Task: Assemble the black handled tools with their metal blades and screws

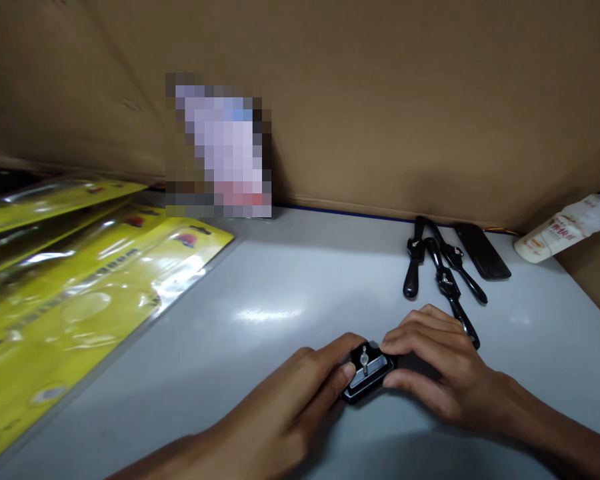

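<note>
A black spokeshave (pixel 365 380) with a silver blade plate and a small screw in its middle is between my hands, low over the grey table. My left hand (pixel 310 390) is closed around its left side, the thumb by the plate. My right hand (pixel 440 363) grips the right end between bent fingers and thumb. The handles are mostly hidden by my hands. Beyond my right hand lie more black spokeshaves: one at the left (pixel 415 257), one in the middle (pixel 446 280) and one at the right (pixel 455 253).
Yellow blister packages (pixel 100 300) overlap along the left side of the table (pixel 205 320). A black phone (pixel 483 250) lies at the back right, beside a tilted whitish bottle (pixel 560 230). A brown cardboard wall (pixel 360 100) stands behind, with a pixelated patch (pixel 230 147) in front of it.
</note>
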The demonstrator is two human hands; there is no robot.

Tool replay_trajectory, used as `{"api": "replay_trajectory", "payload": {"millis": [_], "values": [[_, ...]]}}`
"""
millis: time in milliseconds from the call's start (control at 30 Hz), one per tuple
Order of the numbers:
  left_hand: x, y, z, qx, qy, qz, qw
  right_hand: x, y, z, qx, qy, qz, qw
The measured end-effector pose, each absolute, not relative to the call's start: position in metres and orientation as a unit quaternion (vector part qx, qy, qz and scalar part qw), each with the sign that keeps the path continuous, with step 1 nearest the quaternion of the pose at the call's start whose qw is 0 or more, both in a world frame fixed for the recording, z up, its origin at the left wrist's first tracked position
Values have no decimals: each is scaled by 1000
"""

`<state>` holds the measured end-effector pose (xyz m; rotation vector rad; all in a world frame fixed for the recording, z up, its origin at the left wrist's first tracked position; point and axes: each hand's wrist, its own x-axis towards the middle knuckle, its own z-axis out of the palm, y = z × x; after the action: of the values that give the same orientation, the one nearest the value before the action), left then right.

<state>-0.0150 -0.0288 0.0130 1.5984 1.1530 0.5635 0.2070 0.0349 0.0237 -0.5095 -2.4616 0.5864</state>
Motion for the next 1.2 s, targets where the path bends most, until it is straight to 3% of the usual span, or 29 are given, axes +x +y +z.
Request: {"api": "replay_trajectory", "payload": {"millis": [533,900,1200], "values": [[-14,-34,9,710,459,289,449,207,31,24,-207,-909,232,277],[-13,-28,13,682,475,283,479,207,36,29,-200,-913,227,274],[-14,-32,8,602,516,317,520,215,59,35,-274,-866,57,414]]}}
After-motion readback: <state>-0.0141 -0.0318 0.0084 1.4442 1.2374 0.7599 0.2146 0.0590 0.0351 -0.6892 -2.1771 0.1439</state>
